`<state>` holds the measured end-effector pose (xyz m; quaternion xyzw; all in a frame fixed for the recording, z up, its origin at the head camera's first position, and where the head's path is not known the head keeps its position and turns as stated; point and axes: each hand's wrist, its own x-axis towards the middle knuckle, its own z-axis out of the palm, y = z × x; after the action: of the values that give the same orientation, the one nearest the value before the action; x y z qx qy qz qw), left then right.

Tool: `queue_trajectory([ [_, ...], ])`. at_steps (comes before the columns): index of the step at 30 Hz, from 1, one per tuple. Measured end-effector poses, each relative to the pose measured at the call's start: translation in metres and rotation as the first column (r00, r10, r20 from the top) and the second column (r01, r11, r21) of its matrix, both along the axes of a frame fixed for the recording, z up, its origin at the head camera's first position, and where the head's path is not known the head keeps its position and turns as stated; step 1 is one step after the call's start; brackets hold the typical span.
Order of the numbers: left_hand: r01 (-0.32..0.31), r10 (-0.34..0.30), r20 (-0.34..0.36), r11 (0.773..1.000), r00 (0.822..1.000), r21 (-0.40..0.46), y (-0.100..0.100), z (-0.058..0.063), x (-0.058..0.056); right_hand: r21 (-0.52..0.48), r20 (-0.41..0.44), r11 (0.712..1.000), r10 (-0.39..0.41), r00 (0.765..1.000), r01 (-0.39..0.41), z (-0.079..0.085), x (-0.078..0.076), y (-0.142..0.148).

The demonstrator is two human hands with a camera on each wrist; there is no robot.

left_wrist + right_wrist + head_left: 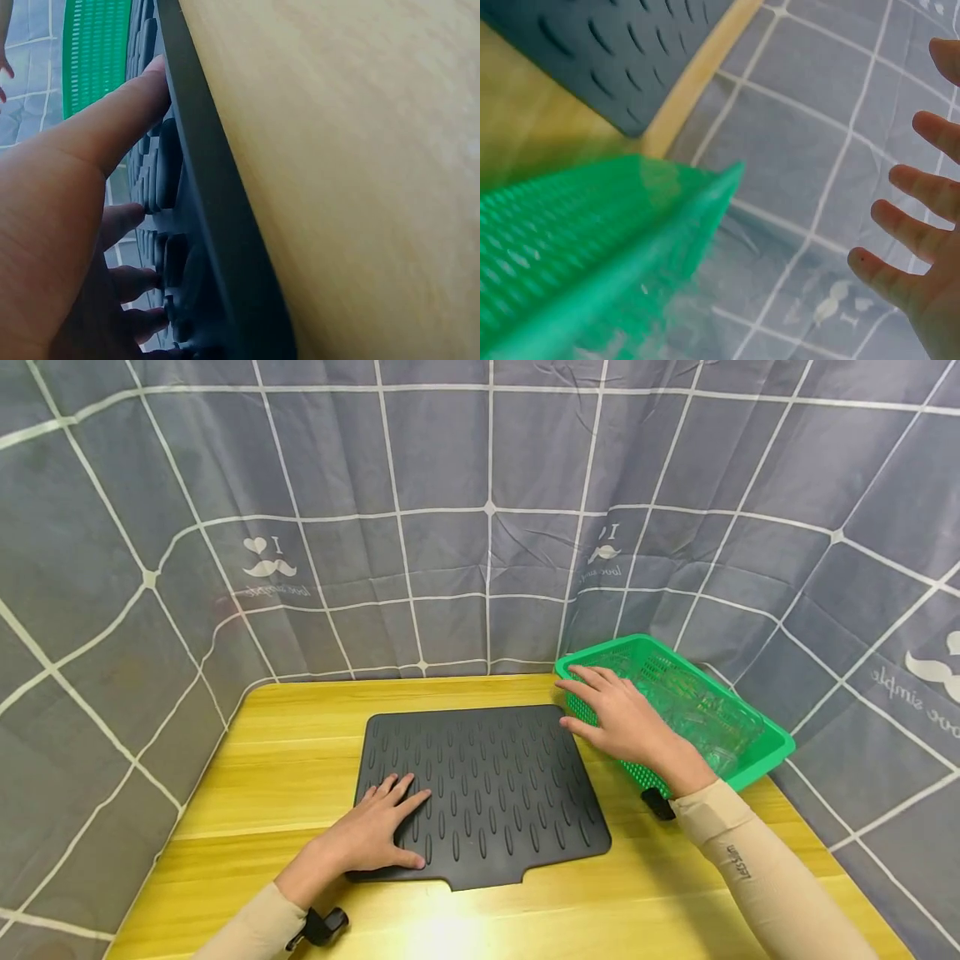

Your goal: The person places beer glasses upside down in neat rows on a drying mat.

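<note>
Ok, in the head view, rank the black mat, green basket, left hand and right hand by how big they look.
1. Black mat
2. Green basket, partly hidden by the right hand
3. Left hand and right hand: too alike to rank

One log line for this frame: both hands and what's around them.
left hand: spread on black ridged mat; right hand: empty, near green perforated basket; in basket: clear items

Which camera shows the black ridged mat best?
The head view: it shows nearly the whole black ridged mat, partly covered by the left hand. The left wrist view shows one edge up close; the right wrist view shows only part, around one corner.
</note>
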<state>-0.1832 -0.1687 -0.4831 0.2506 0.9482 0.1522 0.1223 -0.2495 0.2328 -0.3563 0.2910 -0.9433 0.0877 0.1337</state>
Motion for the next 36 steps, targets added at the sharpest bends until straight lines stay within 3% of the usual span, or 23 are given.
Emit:
queue_trajectory([
  [10, -0.016, 0.017, 0.052, 1.000, 0.998, -0.008, 0.001, 0.004, -0.003, -0.079, 0.131, 0.992, -0.085, 0.988, 0.096, 0.028, -0.037, 0.025],
  [20, -0.026, 0.028, 0.086, 0.999, 0.996, -0.019, 0.005, 0.004, -0.003, -0.218, 0.299, 0.960, -0.104, 0.948, 0.174, 0.023, -0.079, 0.061],
  [30, -0.035, 0.037, 0.086, 0.999, 0.996, -0.016, 0.008, 0.004, -0.003, -0.290, 0.416, 0.912, -0.153, 0.896, 0.291, 0.022, -0.094, 0.080],
  [36, -0.034, 0.036, 0.088, 0.999, 0.995, -0.019, 0.008, 0.005, -0.004, -0.332, 0.524, 0.867, -0.159, 0.837, 0.372, 0.021, -0.102, 0.085],
])
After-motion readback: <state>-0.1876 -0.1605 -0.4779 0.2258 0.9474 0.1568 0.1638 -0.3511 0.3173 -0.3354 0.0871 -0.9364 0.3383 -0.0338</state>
